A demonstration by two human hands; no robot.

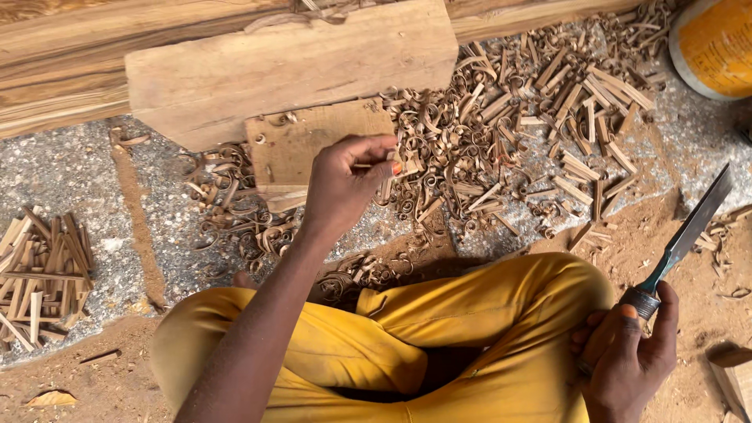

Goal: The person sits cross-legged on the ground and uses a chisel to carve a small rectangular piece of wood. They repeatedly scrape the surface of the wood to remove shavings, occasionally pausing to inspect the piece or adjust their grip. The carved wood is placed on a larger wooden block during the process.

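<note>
**Ama:** On the ground, just past the crossed legs in yellow trousers (439,337), I see a small flat wooden block (301,149). Why does it lie there?

**Kofi:** I think it serves as a working base. It lies close enough that the arm reaches it easily, and its far edge goes under a thick plank (290,66), which perhaps keeps it from sliding.

**Ama:** And the left hand (345,184)?

**Kofi:** It hovers over the near right corner of the block. The fingers are pinched together on a thin wooden sliver (374,165); only a small piece of it shows between thumb and fingers. A pinch suits such a slim piece better than a full fist.

**Ama:** The right hand (627,356) stays far from it.

**Kofi:** Yes, it rests near the right knee, clenched around the handle of a chisel (689,231). The long flat blade points up and away to the far right, so the edge is turned away from the body and the other hand. This seems a safe way to hold it.

**Ama:** So much wood is lying around.

**Kofi:** Curled shavings (470,141) and short cut sticks (587,102) are spread to the right of the block. At the left edge another pile of sticks (43,274) lies well apart, more orderly, as if sorted. A yellow bucket (717,47) stands at the far right corner, only partly in view.
</note>
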